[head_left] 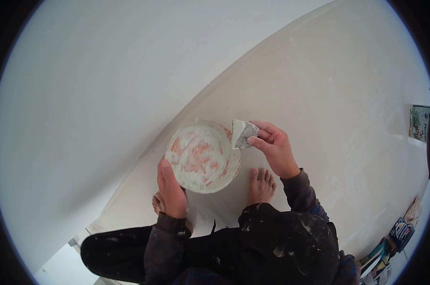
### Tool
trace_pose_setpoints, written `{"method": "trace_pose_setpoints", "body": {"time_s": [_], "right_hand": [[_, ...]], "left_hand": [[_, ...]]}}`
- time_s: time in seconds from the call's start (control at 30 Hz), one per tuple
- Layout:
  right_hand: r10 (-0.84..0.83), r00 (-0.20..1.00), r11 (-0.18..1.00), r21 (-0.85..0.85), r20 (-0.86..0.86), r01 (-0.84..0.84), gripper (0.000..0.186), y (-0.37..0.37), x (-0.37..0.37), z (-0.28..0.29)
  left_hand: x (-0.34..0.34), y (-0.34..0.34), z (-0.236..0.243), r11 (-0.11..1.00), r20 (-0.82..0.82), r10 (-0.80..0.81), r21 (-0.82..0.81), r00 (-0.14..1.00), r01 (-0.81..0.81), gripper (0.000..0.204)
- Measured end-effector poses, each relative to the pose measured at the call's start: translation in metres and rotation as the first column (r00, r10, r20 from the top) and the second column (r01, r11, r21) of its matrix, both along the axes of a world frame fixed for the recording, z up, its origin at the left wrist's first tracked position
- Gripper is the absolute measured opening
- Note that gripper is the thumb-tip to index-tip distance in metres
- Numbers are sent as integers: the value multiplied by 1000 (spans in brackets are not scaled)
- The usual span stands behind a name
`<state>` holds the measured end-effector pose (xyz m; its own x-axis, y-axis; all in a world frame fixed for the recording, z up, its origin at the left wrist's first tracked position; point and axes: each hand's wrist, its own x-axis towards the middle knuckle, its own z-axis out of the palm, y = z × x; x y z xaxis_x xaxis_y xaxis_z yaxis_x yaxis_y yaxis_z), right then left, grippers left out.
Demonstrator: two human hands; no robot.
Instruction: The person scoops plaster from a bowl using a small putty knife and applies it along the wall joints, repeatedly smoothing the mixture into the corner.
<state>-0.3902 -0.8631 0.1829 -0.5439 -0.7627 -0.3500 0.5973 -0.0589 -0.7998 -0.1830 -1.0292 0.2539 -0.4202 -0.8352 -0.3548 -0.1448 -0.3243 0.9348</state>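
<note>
My left hand [170,189] grips the near left rim of a round, shallow bowl [200,156], thumb up along its side. Pale putty-like paste is smeared over the bowl's inside, with reddish patches showing through. In my right hand [275,147] is a small flat scraper [244,134], pinched between thumb and fingers. Its face is grey, and whitish paste coats its left edge. The scraper is at the bowl's far right rim; whether the two touch I cannot tell.
A white wall [105,71] rises on the left and meets the pale, smudged floor [329,114] along a slanting edge. My bare feet [261,185] are just below the bowl. A green-and-white package [418,124] stands far right, with a blue container [401,233] and assorted items lower right.
</note>
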Motion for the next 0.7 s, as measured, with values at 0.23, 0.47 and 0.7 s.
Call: {"method": "trace_pose_setpoints", "body": {"time_s": [0.23,0.47,0.7], "right_hand": [[127,387,992,108,-913,-72,44,9,70,41],[124,130,881,49,-984,-470,40,11,62,42],[39,-20,826,44,-999,-562,37,40,50,51]], "left_hand": [[-8,-3,-13,994,-14,98,-38,995,-99,57],[-20,1,-23,929,80,370,-53,925,-367,70],[-8,-7,-28,923,100,385,-29,917,-384,73]]}}
